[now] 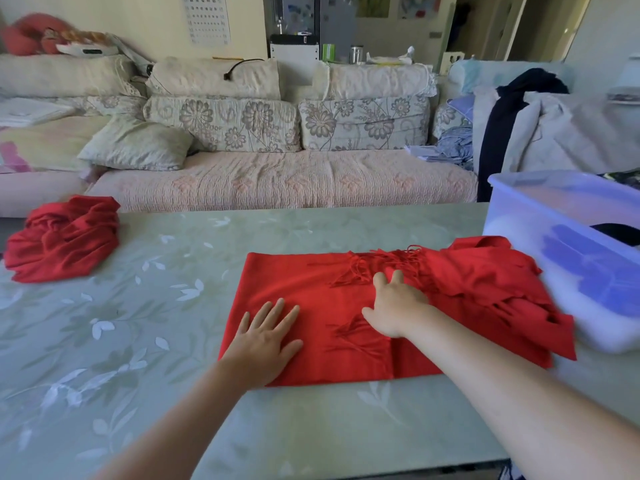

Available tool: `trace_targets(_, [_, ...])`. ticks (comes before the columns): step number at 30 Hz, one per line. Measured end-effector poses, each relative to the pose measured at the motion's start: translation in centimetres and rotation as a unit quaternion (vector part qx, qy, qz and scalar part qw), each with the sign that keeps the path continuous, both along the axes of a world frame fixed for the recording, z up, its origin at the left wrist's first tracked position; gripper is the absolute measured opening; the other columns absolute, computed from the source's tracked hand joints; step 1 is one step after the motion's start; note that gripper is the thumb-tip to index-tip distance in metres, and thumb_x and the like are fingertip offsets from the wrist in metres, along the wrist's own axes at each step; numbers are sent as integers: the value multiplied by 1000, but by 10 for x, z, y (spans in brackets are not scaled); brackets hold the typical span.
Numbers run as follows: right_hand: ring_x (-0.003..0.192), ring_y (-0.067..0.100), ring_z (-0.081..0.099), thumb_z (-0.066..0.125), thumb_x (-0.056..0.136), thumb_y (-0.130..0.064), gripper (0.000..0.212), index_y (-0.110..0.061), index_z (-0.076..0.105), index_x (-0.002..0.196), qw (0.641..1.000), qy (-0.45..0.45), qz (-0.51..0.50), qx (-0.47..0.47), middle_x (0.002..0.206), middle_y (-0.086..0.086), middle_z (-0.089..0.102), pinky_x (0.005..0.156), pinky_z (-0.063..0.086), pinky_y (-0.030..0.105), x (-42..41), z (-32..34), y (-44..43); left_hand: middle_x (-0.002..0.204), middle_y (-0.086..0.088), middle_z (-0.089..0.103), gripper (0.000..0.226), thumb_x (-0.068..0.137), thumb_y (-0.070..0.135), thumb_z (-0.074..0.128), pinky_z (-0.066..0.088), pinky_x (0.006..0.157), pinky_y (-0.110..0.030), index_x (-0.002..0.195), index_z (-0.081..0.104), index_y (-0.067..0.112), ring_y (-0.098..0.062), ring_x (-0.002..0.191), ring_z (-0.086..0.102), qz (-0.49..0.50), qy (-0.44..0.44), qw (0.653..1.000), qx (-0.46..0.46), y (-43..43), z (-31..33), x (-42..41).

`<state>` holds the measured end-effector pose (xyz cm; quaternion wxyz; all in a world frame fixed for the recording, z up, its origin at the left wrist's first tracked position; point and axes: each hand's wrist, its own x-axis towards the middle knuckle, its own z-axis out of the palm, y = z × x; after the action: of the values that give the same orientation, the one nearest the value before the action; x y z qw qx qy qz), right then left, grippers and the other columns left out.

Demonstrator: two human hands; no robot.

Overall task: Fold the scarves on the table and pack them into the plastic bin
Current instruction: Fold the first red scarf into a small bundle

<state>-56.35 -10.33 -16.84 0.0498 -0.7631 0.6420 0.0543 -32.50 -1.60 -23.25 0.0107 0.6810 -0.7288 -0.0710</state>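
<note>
A red fringed scarf (pixel 311 289) lies partly folded in the middle of the table (pixel 156 306), its right end bunched against the plastic bin (pixel 571 258). My left hand (pixel 266 334) presses flat on the scarf's left part with straight fingers. My right hand (pixel 394 306) rests flat on the scarf near its fringe, fingers spread. A second red scarf (pixel 65 240) sits crumpled at the table's far left. The translucent bin stands at the right edge with something dark inside.
A long sofa (pixel 277 181) with floral cushions runs behind the table. Clothes are heaped on a chair (pixel 540 133) at the back right. The table has a leaf-patterned cover.
</note>
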Motion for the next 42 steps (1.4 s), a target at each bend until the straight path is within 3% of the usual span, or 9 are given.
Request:
trace_targets(4, [125, 32, 55, 46, 94, -40, 69, -16, 17, 152, 997, 7, 13, 73, 141, 13, 52, 95, 43, 40, -2, -1, 21, 164, 6, -11, 98, 63, 82, -14, -7, 120, -51, 153, -5, 44, -16, 150, -13, 5, -2, 1000, 10, 5, -3, -2])
trace_targets(8, [118, 26, 58, 49, 89, -13, 52, -32, 41, 137, 995, -57, 78, 31, 128, 1, 61, 81, 41, 33, -6, 3, 33, 164, 7, -9, 111, 52, 89, -20, -8, 119, -55, 153, -5, 45, -17, 150, -11, 23, -21, 999, -4, 5, -2, 3])
trace_targets(12, [118, 22, 59, 51, 87, -14, 37, -33, 62, 117, 995, -50, 79, 18, 127, -4, 63, 85, 43, 30, -14, 9, 26, 164, 5, 0, 128, 41, 98, -19, 6, 121, -50, 154, 3, 43, -20, 151, -1, 45, -32, 998, 10, 3, 3, 7])
trace_targets(15, [118, 21, 59, 55, 81, -29, 32, -31, 65, 111, 994, 6, 82, 73, 126, -7, 64, 87, 44, 31, -14, 7, 21, 154, 8, 29, 106, 59, 93, 0, 25, 115, -43, 149, 26, 42, -19, 142, 25, 44, -23, 998, -34, -6, 14, 11])
trace_targets(19, [105, 29, 63, 44, 80, -48, 43, -16, 67, 96, 998, -36, 51, -20, 110, 6, 69, 81, 47, 34, -2, 17, -5, 129, 3, 52, 82, 75, 76, 8, 34, 103, -40, 136, 45, 35, -21, 125, 45, 60, 14, 993, -99, -29, 22, 19])
trace_targets(23, [119, 28, 51, 49, 91, -33, 27, -23, 61, 112, 983, -107, 58, -138, 124, 5, 56, 97, 42, 38, 11, 1, -41, 143, 4, 45, 48, 99, 48, 40, 31, 108, -40, 142, 43, 27, -21, 135, 37, 41, 31, 990, -134, -59, 20, 27])
trace_targets(30, [154, 21, 3, 34, 101, -53, 70, -20, 14, 159, 983, -6, 178, -52, 167, 6, 3, 124, 9, 44, 28, -44, -98, 165, 2, -2, 70, 98, 62, 26, 0, 123, -39, 157, 5, 31, -18, 151, -6, 43, -11, 998, -44, -100, 2, 41])
trace_targets(37, [154, 16, -6, 19, 99, -66, 81, -16, 1, 160, 997, -7, 79, 7, 167, 2, -5, 123, 0, 51, 9, -57, -132, 163, 3, -12, 76, 93, 70, 17, -13, 120, -43, 156, -2, 32, -14, 149, -16, 94, 13, 995, 4, -106, -6, 53])
trace_targets(42, [154, 19, -1, 26, 98, -59, 74, -19, 13, 159, 989, 5, 132, -69, 167, 5, 3, 122, 2, 53, 32, -39, -121, 165, 2, 2, 70, 97, 63, 23, -4, 122, -43, 157, 7, 30, -16, 151, -5, 107, 37, 993, -30, -97, -1, 53])
